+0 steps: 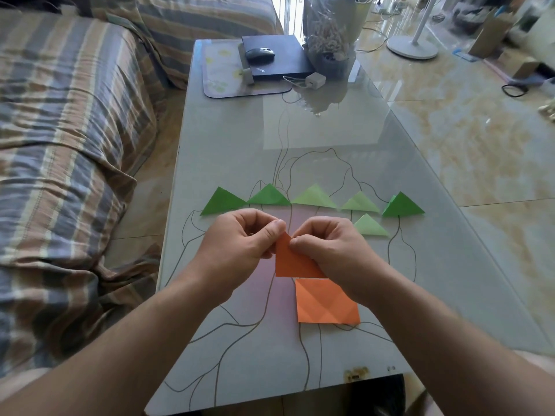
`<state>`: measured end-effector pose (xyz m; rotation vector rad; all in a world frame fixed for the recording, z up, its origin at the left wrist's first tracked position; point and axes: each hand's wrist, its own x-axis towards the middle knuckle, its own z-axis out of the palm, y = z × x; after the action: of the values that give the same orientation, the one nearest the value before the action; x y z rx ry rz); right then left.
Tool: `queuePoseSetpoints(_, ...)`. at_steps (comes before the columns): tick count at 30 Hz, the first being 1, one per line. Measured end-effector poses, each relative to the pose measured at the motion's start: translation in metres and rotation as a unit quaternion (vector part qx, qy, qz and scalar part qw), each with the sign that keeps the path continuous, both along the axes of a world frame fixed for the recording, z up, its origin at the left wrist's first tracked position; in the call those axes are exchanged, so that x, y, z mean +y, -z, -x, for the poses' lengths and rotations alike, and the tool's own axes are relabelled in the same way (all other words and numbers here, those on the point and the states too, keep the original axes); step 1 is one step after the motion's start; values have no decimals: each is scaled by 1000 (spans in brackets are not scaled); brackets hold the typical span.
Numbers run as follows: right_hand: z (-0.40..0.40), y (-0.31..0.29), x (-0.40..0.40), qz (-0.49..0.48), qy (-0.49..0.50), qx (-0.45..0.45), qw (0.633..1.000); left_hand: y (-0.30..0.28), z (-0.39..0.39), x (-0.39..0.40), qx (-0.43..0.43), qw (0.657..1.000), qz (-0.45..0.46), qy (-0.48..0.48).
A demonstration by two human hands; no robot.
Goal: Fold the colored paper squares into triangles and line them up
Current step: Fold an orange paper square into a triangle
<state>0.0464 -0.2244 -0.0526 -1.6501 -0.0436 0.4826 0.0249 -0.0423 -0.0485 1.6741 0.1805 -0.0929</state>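
Both hands hold a folded orange paper triangle [292, 261] just above the glass table [228, 151]. My left hand [240, 241] pinches its top corner from the left, and my right hand [327, 244] pinches the same corner from the right. Below it an unfolded orange square [327, 301] with crease marks lies flat. Beyond my hands a row of several green triangles stretches from the dark one at the left [222, 202] to the dark one at the right [402, 206]. One more light green triangle [370, 226] lies in front of the row, next to my right hand.
A striped sofa [60, 145] runs along the table's left side. At the far end sit a placemat [219, 76], a black laptop [279, 55] with a mouse [260, 54], a white charger [315, 80] and a wrapped bouquet [330, 31]. A fan base [411, 46] stands on the tiled floor.
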Motion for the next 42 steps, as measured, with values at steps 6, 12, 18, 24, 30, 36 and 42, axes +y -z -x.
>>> queuePoseSetpoints(6,0,4,1,4,10,-5,1000,2,3,-4,8,1000,10,2)
queuePoseSetpoints(12,-3,3,-1,1,5,-20,1000,-2,-1,3,13,998,58,-21)
queuePoseSetpoints(18,-1,-2,-2,5,-7,6,1000,-6,-7,10,29,993,109,-41)
queuePoseSetpoints(24,-3,-5,-1,4,-5,19,1000,-6,-8,11,37,991,118,-47)
queuePoseSetpoints(30,-4,-5,-3,-1,3,21,1000,-9,-13,19,48,987,130,-76)
queuePoseSetpoints(36,-6,-3,-5,-4,26,-10,1000,-7,-15,22,32,992,62,-104)
queuePoseSetpoints(42,-8,0,-8,36,47,-81,995,-13,-13,22,42,988,136,-55)
